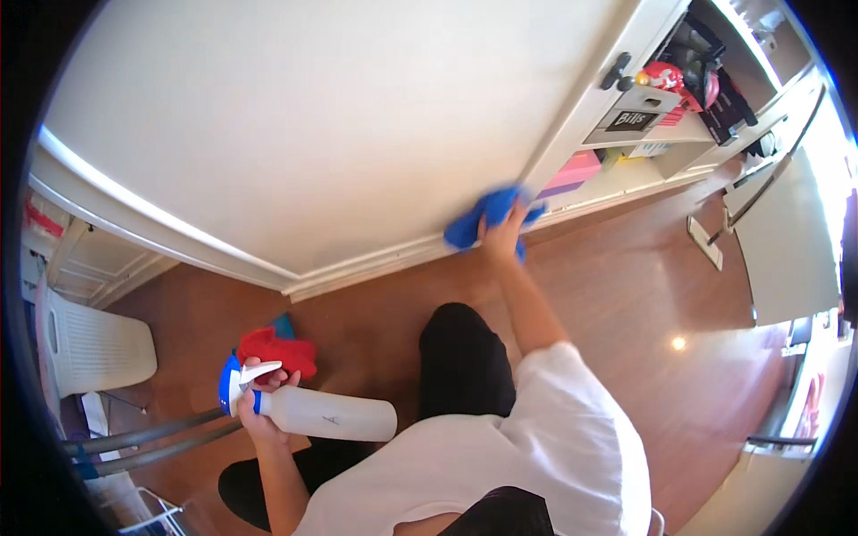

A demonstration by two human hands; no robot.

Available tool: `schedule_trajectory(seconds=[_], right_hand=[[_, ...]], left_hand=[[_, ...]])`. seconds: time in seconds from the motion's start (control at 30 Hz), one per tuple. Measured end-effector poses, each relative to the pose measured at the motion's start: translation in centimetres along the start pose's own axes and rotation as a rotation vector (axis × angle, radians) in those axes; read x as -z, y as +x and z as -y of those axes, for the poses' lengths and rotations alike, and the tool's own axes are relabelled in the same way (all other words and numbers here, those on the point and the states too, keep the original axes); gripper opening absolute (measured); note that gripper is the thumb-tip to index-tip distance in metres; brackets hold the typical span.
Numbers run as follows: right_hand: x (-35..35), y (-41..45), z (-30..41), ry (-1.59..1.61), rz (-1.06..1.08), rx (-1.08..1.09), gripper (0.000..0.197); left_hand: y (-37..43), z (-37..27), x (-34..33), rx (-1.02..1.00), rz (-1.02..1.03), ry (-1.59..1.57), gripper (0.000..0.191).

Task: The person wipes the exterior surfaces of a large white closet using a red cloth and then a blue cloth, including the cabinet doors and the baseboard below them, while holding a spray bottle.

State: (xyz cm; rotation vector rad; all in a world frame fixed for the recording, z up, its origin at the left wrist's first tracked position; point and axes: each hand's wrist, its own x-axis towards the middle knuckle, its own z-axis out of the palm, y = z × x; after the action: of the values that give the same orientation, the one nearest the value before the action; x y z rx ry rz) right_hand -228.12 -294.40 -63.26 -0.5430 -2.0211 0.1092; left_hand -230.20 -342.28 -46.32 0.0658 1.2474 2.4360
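My right hand grips a blue cloth against the lower right part of a white panel, just above its baseboard. Hand and cloth are blurred. In my left hand is a white spray bottle with a blue and white trigger head, held by the neck and tilted on its side. A red cloth shows just beyond the left fingers; whether they touch it I cannot tell. Behind the red cloth a teal item is partly visible.
White shelves with a labelled box and a pink box stand at right. A flat mop rests on the brown floor. At left are a white plastic basket and grey metal tubes.
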Motion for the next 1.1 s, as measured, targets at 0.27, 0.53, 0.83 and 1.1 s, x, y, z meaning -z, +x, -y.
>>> schedule_trajectory(seconds=[0.27,0.53,0.83,1.1], right_hand=[[8.1,5.1,2.5,0.344,-0.098,-0.202,0.041],[-0.9,10.3,-1.7,0.752,-0.375,-0.517,0.031],[-10.0,-9.1,0.5,-0.473,0.194,0.260,0.078],[-10.2,-11.5,6.7,0.216,0.219,0.408,0.085]], left_hand=[[-0.2,0.2,-0.4,-0.069,-0.059,0.012,0.054],[-0.1,0.3,-1.9,-0.119,0.037,-0.182,0.057],[-2.1,0.9,-1.2,-0.140,-0.160,-0.199,0.054],[-2.1,0.7,-1.5,-0.133,-0.135,-0.204,0.056]])
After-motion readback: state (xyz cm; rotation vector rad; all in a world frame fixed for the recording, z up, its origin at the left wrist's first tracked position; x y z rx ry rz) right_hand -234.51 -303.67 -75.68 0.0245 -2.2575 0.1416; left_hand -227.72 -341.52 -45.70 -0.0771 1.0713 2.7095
